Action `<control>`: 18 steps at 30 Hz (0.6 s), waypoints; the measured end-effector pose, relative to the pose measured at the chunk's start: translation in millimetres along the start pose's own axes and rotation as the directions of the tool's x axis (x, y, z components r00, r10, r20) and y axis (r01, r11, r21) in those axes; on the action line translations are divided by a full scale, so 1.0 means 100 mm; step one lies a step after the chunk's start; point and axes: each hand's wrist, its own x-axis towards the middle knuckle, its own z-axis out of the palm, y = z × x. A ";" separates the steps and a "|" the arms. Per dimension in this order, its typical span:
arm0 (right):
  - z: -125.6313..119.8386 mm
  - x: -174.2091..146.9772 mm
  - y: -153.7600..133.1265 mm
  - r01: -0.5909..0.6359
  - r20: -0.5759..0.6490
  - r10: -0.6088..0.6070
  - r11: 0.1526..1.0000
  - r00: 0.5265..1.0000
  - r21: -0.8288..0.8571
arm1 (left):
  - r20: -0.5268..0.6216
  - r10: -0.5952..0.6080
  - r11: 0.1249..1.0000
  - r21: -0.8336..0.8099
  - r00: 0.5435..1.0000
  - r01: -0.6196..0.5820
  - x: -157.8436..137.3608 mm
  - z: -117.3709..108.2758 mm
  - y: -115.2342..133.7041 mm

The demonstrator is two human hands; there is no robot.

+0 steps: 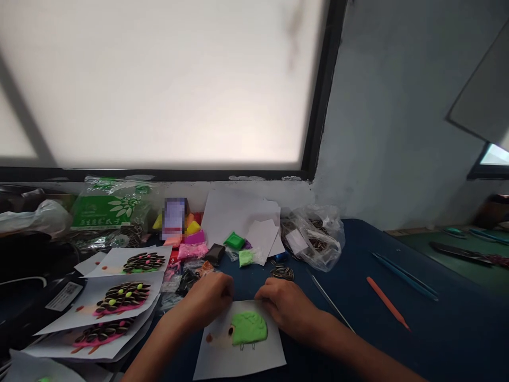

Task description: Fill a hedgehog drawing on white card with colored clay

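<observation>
1. A white paper sheet [238, 350] lies nearest the camera on the dark blue table [437, 329]. On it sits a green clay dome [249, 327], shaped like a hedgehog's body, with a pale head and a dark eye at its left.
2. The left hand [209, 300] rests knuckles-up on the sheet's upper left edge, fingers curled under. I cannot tell whether it grips anything. The dome lies just beside it, to its right and slightly nearer the camera.
3. The right hand [286, 305] rests on the sheet's upper right edge, fingers bent downward, just above and to the right of the dome. What its fingertips pinch, if anything, is hidden.
4. Just beyond the right hand lies a small pile of sunflower seeds [282, 273].
5. To the left, three finished hedgehog sheets [119, 302] overlap, each with seed spines over pink or green clay.
6. To the right lie one orange stick [387, 302], one thin metal rod [332, 303] and blue sticks [403, 276].
7. Further back lie small clay packets [234, 240] in green, pink, yellow and black, loose white papers [238, 215], a clear bag of seeds [316, 236] and a green seed packet [107, 209].
8. Behind stand a wide frosted window [159, 79] in a dark frame and a grey wall [389, 106].
</observation>
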 end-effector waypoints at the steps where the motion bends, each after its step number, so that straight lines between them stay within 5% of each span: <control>1: 0.00 0.00 0.00 0.003 0.000 -0.003 1.000 1.000 0.000 | -0.003 0.006 1.000 -0.007 1.000 -0.006 0.00 0.01 -0.02; 6: 0.02 0.01 0.01 0.020 -0.010 -0.020 1.000 1.000 -0.007 | -0.067 0.042 0.997 -0.062 0.997 -0.046 0.06 0.08 -0.10; 12: 0.05 0.00 0.03 0.042 -0.056 -0.040 0.999 0.998 0.029 | -0.469 -0.045 0.984 -0.175 0.882 -0.043 0.12 0.04 -0.23; 18: 0.02 0.00 -0.01 0.068 -0.161 -0.057 0.996 0.985 0.064 | -0.492 -0.126 0.992 -0.050 0.861 0.117 0.12 0.01 -0.40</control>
